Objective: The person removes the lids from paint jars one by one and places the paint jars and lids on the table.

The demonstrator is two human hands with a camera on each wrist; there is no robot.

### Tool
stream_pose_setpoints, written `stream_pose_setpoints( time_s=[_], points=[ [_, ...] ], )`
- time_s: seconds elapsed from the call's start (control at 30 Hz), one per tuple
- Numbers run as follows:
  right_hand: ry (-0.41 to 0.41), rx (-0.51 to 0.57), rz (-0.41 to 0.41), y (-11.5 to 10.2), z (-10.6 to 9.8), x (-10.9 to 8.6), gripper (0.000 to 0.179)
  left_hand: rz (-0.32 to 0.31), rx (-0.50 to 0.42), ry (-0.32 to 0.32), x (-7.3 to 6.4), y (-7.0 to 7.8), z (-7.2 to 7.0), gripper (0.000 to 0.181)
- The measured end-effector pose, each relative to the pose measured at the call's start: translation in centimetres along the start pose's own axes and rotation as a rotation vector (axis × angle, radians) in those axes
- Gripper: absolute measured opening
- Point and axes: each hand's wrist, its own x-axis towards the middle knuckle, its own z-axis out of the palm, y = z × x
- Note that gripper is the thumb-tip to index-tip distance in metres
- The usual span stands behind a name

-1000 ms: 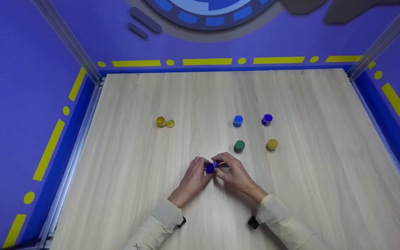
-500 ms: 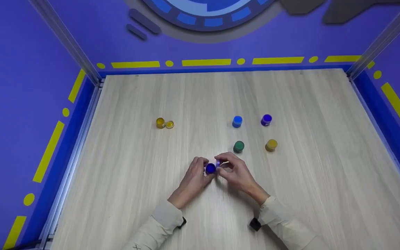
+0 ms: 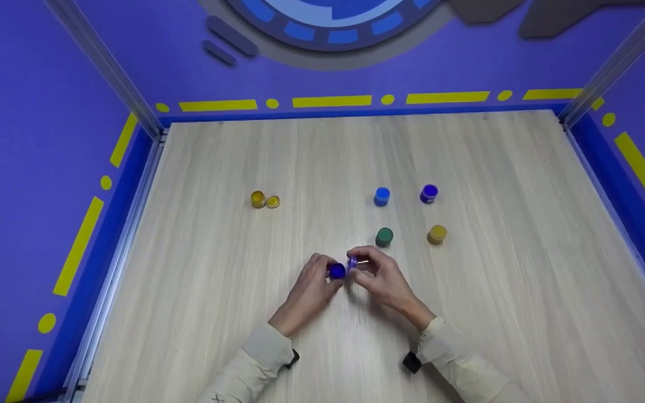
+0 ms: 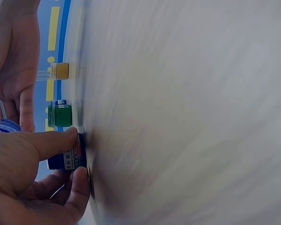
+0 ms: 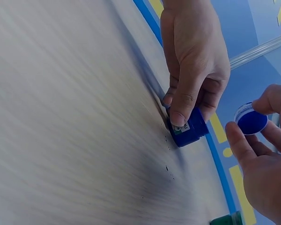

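Steadying an uncapped dark-blue jar (image 3: pixel 337 271) at the surface (image 3: pixel 216 268), the left hand (image 3: pixel 310 284) curls its fingers round it; at its two o'clock, the right hand (image 3: pixel 383 280) pinches the lid (image 5: pixel 251 121) between fingers. A slack pinch could drop the lid; a knock, spill the jar.

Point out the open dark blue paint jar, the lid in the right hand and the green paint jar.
Open dark blue paint jar (image 5: pixel 192 131): right wrist view, side wall.
Lid (image 5: pixel 252 123): right wrist view, blue inside.
Green paint jar (image 4: pixel 62 115): left wrist view, body's side.
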Motion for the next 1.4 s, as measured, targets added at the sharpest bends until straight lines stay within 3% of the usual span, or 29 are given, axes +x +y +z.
stream_pose_setpoints(
  time_s=[0.27,0.6,1.07,1.4],
  points=[
    [-0.01,-0.025,-0.027,-0.3,-0.2,-0.1,0.034,0.017,0.017,0.014,0.1,-0.3,-0.4,0.026],
    [-0.001,-0.041,-0.022,2.7,-0.4,0.4,0.035,-0.063,0.033,0.0,0.3,-0.8,-1.2,0.027],
    [-0.039,-0.021,-0.028,2.0,-0.2,1.1,0.034,-0.155,0.085,0.047,0.4,-1.9,-2.6,0.032],
    [-0.047,-0.029,-0.056,2.0,0.4,1.5,0.034,-0.205,0.101,0.121,0.4,-3.9,-4.5,0.034]
  ],
)
